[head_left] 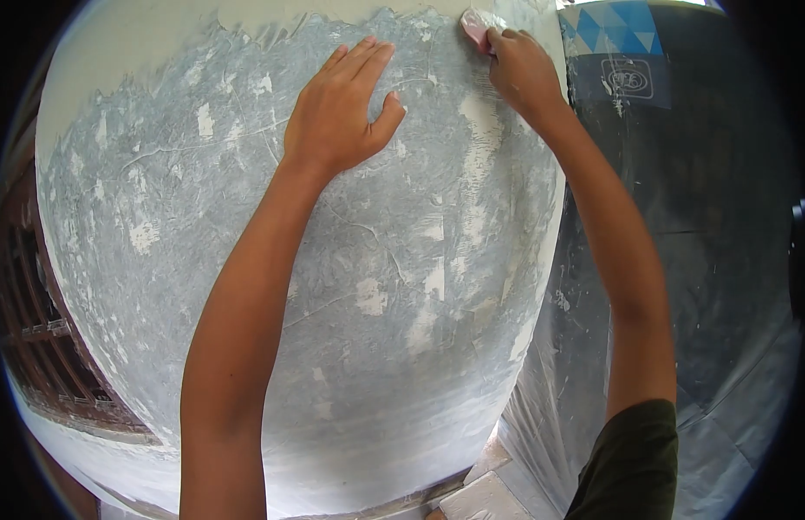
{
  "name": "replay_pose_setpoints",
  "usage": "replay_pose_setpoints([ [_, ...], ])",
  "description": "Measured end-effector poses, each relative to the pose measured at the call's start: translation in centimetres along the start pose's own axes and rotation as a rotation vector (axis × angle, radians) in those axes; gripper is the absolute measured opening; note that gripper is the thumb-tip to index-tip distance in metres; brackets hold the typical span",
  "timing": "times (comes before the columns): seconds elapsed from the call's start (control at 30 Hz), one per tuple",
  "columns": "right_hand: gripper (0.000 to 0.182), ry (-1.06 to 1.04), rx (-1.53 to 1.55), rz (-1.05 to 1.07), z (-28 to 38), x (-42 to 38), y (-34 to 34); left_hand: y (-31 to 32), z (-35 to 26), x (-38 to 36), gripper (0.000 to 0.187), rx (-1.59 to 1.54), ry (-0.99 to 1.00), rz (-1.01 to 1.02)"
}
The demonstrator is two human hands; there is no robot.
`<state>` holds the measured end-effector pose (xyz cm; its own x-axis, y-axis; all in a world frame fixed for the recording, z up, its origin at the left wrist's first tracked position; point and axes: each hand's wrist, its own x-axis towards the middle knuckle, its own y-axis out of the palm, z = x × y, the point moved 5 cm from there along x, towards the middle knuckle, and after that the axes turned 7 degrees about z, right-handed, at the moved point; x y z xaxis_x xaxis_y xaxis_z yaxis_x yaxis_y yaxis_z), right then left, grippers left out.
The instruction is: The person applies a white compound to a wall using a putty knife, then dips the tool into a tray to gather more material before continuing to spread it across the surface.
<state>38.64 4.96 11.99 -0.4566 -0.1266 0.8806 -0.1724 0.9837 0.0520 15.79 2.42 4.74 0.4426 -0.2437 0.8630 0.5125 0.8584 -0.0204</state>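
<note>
A wall (350, 251) fills most of the head view, its grey surface marked with white patches, thin cracks and ragged edges of pale coating near the top. My left hand (342, 108) lies flat against the upper middle of this wall, fingers stretched out and thumb apart, holding nothing. Higher up, at the wall's right edge, my right hand (525, 76) is closed around a small pinkish, scraper-like tool (477, 31) smeared with white. That tool rests against the wall by the border of the pale coating; my fingers hide part of it.
Dark plastic sheeting (706, 208) hangs on the right, with a blue-and-white patterned patch (612, 29) at its top. Clear plastic film (541, 425) drapes below the wall's right edge. At left is a brown barred window (51, 338). A pale slab (485, 501) lies at the bottom.
</note>
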Motion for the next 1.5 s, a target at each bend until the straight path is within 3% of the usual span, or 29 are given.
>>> replay_pose_setpoints([
  [0.1,0.017,0.01,0.097,-0.055,1.7,-1.7,-2.1,0.1,0.0,0.1,0.049,-0.003,0.002,0.003],
  [0.2,0.013,0.068,0.132,0.006,-0.6,2.0,-3.1,0.0,-0.1,0.1,0.05,-0.005,-0.002,0.008],
  [0.4,0.02,0.205,0.048,0.038,-3.6,4.9,1.0,0.0,-0.1,0.1,0.051,0.006,-0.01,0.024],
  [0.53,0.018,-0.002,0.055,0.031,1.1,-0.5,-0.6,0.0,0.0,0.1,0.051,-0.006,-0.005,0.012],
  [0.6,0.016,-0.061,0.105,-0.076,2.9,-2.6,-2.8,0.1,0.2,0.1,0.05,-0.012,-0.009,0.018],
  [0.7,0.032,0.532,0.645,0.183,3.4,-6.3,-5.2,0.4,0.6,-0.3,0.049,-0.051,-0.034,0.021],
  [0.73,0.032,0.553,0.641,0.209,4.1,-7.5,-5.9,0.2,0.8,-0.4,0.052,-0.097,-0.066,0.066],
  [0.8,0.025,0.792,1.288,0.142,5.3,-10.4,-6.6,0.3,0.6,-1.3,0.056,-0.167,-0.099,0.126],
  [0.83,0.022,0.858,1.364,0.137,6.2,-11.6,-7.5,0.3,0.5,-1.9,0.056,-0.238,-0.111,0.08],
  [0.93,0.02,1.031,1.485,0.23,8.4,-16.4,-9.7,1.1,-1.1,-4.7,0.056,-0.411,-0.176,0.04],
  [1.1,0.021,1.3,1.397,0.309,13.1,-24.8,-14.2,0.8,-7.4,-11.3,0.061,-0.712,-0.278,0.098],
  [1.17,0.021,1.424,1.406,0.332,15.1,-29.0,-15.9,0.7,-11.2,-14.5,0.051,-0.894,-0.313,0.002],
  [1.5,0.024,1.89,1.238,0.497,22.5,-49.6,-22.8,2.4,-29.4,-30.9,0.056,-1.257,-0.647,0.492],
])
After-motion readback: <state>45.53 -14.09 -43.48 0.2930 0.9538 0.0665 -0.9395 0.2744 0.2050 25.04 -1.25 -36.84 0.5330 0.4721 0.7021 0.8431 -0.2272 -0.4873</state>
